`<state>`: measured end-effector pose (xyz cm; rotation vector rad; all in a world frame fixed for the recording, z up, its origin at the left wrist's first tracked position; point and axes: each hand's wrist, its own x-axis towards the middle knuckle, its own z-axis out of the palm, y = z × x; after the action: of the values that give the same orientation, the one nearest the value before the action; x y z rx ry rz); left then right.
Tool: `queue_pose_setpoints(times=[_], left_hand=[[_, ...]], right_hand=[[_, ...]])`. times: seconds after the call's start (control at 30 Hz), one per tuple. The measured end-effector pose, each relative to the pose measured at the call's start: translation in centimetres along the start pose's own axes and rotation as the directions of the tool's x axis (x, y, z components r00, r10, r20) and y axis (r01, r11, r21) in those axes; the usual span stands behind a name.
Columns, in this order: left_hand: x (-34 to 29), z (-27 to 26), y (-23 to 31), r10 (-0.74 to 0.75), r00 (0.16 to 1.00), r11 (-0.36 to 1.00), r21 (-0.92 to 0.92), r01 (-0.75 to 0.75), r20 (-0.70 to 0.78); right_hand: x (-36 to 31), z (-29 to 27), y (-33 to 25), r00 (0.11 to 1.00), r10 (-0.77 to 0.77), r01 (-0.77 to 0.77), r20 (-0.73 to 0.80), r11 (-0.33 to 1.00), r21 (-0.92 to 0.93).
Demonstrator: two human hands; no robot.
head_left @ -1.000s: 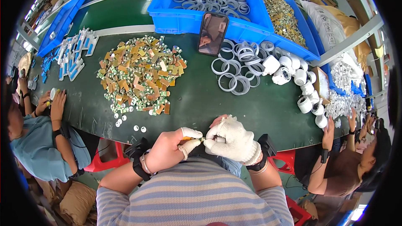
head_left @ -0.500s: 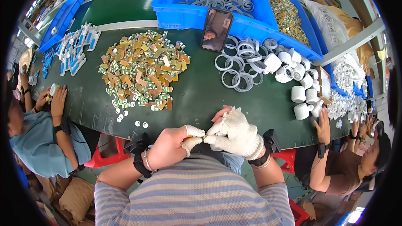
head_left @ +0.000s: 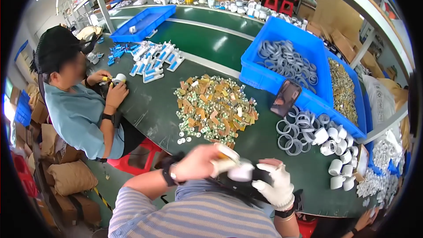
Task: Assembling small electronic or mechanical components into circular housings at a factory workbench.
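Note:
My left hand (head_left: 198, 164), bare but for pale covers on thumb and finger, is closed in a pinch and smeared by motion. A brownish-yellow sliver (head_left: 226, 151) shows along its fingertips, and a blurred white piece (head_left: 241, 172) lies just past them; its kind I cannot make out. To the right, my right hand (head_left: 276, 185), in a white glove with some fingertips bare, has its fingers apart and nothing visible in them. Beyond my left hand is a heap of small green and brown circuit board pieces (head_left: 216, 110), with several white discs (head_left: 181, 140) at its near edge.
Grey rings (head_left: 299, 132) and white cylindrical housings (head_left: 335, 166) lie to the right. A phone (head_left: 286, 98) leans on a blue bin (head_left: 260, 77) of rings. Blue-and-white parts (head_left: 156, 59) lie far left, near a co-worker (head_left: 83, 114) holding a white part.
The view has swung left and up, so the co-worker at left shows more fully. My hands have moved apart; the right one has opened, and a white piece now shows between them.

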<state>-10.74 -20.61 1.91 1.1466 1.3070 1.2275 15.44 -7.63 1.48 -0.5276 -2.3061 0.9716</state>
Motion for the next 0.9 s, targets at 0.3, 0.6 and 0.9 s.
queue_pose_setpoints(times=[0.3,0.6,0.9], left_hand=[[0.6,-21.7,-1.3,0.402,0.686,0.773,0.627,0.1,-0.606],[1.8,-5.4,-4.2,0.637,0.672,0.545,0.837,-0.046,-0.378],[1.6,3.8,-5.6,0.486,0.863,0.675,0.687,-0.268,-0.141]], right_hand=[[-2.0,-0.4,1.6,0.948,0.291,-0.251,-0.129,0.932,0.261],[-9.8,-13.0,8.6,0.193,0.092,-0.789,-0.977,0.606,-0.098],[-14.4,-11.0,11.3,0.288,0.206,-0.821,-0.935,0.556,-0.13]])
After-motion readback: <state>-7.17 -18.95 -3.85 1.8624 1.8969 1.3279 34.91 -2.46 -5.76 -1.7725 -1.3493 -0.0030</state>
